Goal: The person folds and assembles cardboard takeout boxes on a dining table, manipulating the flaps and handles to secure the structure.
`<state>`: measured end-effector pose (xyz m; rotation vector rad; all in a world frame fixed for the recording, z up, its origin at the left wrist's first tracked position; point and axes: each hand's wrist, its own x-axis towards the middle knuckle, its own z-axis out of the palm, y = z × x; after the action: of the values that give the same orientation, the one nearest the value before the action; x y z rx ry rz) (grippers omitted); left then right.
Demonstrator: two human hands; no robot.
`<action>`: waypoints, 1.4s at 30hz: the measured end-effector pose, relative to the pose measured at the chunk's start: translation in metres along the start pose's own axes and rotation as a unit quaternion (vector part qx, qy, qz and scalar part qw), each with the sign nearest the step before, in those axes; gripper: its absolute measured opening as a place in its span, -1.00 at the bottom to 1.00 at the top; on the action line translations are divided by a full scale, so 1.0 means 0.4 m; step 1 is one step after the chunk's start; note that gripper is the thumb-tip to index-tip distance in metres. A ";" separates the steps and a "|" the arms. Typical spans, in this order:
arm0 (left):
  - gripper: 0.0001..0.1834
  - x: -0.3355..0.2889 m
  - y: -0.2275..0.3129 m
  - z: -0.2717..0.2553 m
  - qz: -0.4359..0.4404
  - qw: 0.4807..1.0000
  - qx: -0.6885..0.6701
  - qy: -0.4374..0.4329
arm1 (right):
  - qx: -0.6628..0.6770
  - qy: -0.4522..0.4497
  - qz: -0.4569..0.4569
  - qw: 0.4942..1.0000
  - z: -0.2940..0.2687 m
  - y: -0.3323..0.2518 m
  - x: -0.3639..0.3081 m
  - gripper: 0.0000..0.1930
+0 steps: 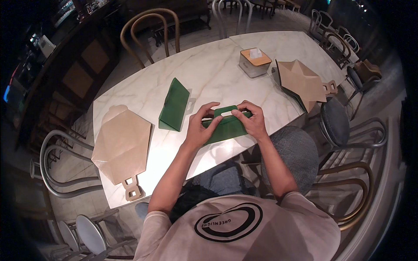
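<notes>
Between my hands a green carton with a carry handle (pixel 226 130) stands on the table near its front edge. My left hand (pixel 202 124) grips the left end of its top, thumb on the near face by the handle slot. My right hand (pixel 250 119) pinches the right side of the handle, thumb at the slot. Left of it stands a folded green carton (pixel 175 106), apart from my hands. A flattened brown cardboard carton (pixel 123 143) with handle cut-outs lies at the table's left. Another stack of cartons, brown side up (pixel 300 80), green below, lies at the right.
The white marbled table (pixel 152 87) spans the view. A tissue box (pixel 254 63) with a wooden lid stands toward the back right. Chairs surround the table, including a metal-framed chair (pixel 65 165) at left and a grey upholstered seat (pixel 291 154) close to my right arm.
</notes>
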<state>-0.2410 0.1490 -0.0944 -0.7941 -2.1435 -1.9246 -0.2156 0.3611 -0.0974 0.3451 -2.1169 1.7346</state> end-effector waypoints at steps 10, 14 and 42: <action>-0.52 0.005 0.045 -0.064 -0.037 0.997 0.064 -0.029 | 0.008 0.015 -0.013 1.000 -0.002 0.030 -0.044 -0.86; -0.43 -0.027 0.052 -0.155 0.090 0.904 0.301 0.290 | -0.009 0.176 -0.013 0.984 0.021 0.009 -0.023 -0.86; -0.15 0.191 -0.233 -0.340 -0.051 0.927 0.329 0.171 | -0.136 0.086 -0.047 0.986 0.410 0.206 0.454 -0.13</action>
<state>-0.3816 0.0367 -0.1196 -0.2017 -2.3851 -1.1157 -0.4354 0.2270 -0.1175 0.2055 -2.1366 1.3490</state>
